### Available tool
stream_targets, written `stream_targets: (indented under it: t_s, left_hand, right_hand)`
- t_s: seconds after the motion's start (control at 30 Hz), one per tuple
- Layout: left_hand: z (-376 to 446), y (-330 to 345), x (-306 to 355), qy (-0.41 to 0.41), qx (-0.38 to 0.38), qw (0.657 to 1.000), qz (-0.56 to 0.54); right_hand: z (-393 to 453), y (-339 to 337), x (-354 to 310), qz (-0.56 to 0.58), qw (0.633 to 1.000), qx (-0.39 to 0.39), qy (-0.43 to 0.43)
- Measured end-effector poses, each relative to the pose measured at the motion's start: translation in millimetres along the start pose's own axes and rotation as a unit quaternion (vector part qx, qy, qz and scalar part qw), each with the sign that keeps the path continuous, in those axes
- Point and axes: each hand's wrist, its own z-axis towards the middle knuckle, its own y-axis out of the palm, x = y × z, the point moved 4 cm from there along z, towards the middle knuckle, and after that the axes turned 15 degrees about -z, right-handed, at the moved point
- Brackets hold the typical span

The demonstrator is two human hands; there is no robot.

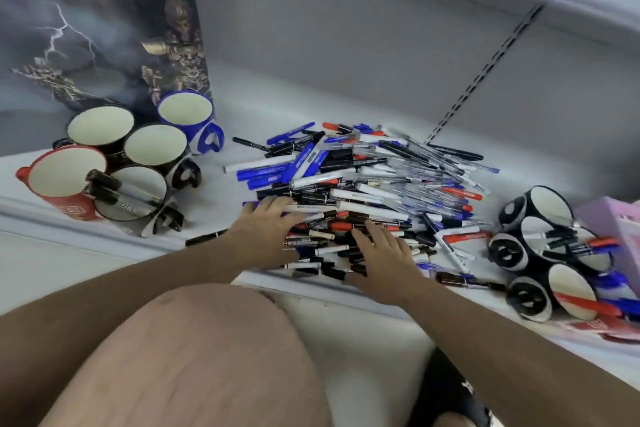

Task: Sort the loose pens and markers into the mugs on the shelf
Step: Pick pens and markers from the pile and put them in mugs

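Note:
A big heap of loose pens and markers [374, 184], blue, black, red and white, lies on the white shelf [214, 204]. My left hand [263, 232] rests flat on the heap's near left edge with fingers spread. My right hand [381, 253] lies flat on the near side of the heap, fingers straight. On the left stand a red mug [62, 180], a blue mug [188, 118] and three black mugs; the nearest black mug [133, 194] holds black markers. On the right, black mugs [554, 243] hold several red, blue and black pens.
A dark poster with lightning [97, 17] leans against the back wall behind the left mugs. A pink box [620, 225] sits at the far right. One black marker [204, 237] lies at the shelf's front edge. My bare knee [207, 357] fills the foreground.

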Motion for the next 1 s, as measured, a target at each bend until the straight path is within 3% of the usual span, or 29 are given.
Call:
stream_targets:
  t_s: [0.37, 0.53, 0.67, 0.8, 1.0]
  left_hand:
    - [42, 40, 7, -0.060, -0.096, 0.993, -0.022]
    - [44, 40, 13, -0.060, -0.022, 0.997, 0.031]
    - [41, 38, 18, -0.004, 0.053, 0.993, 0.106]
    - [43, 31, 23, 0.058, 0.080, 0.986, 0.136]
    - [46, 18, 18, 0.051, 0.072, 0.992, 0.092]
  right_hand:
    - [39, 28, 36, -0.046, 0.999, 0.016, 0.000]
    - [46, 26, 35, -0.120, 0.989, 0.083, -0.017]
    - [40, 38, 30, -0.117, 0.980, 0.153, -0.044]
    - [42, 33, 32, -0.099, 0.984, 0.145, -0.034]
    - [49, 18, 41, -0.090, 0.992, 0.089, -0.017]
